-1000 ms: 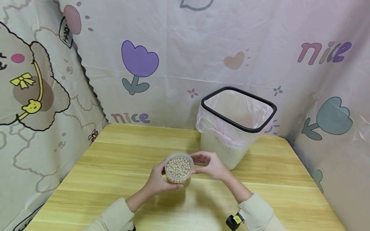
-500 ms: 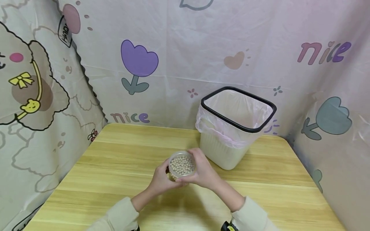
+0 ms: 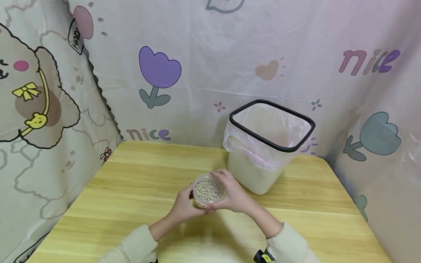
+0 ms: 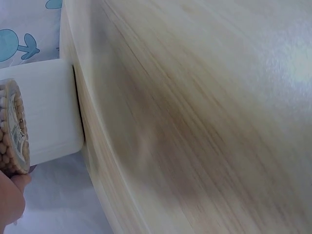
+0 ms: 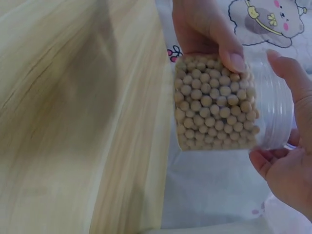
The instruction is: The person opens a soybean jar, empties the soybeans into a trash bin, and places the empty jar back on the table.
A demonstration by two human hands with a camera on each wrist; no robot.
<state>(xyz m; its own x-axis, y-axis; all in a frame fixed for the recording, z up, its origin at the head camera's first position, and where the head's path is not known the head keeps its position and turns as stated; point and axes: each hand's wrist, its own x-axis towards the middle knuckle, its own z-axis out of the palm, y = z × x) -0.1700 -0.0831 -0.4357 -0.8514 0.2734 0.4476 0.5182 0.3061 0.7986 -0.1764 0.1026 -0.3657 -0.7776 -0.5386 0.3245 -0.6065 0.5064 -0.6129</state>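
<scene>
A clear plastic jar [image 3: 207, 190] filled with small beige balls is held above the table between both hands. My left hand [image 3: 184, 207] grips the jar's body, its thumb lying against the side in the right wrist view. Around the clear, ridged lid [image 5: 273, 112] curl the thumb and fingers of my right hand [image 3: 236, 195]. The left wrist view catches only the jar's base, with a printed label [image 4: 18, 129], at its left edge.
Behind the hands to the right stands a pale waste bin [image 3: 251, 175] with a black rim and a pinkish liner bag. The wood-grain table [image 3: 138, 175] ends at a printed cloth backdrop [image 3: 197, 73].
The right hand, earlier beside the jar with its fingers apart, has closed round the lid. The jar has shifted slightly to the right along with the left hand.
</scene>
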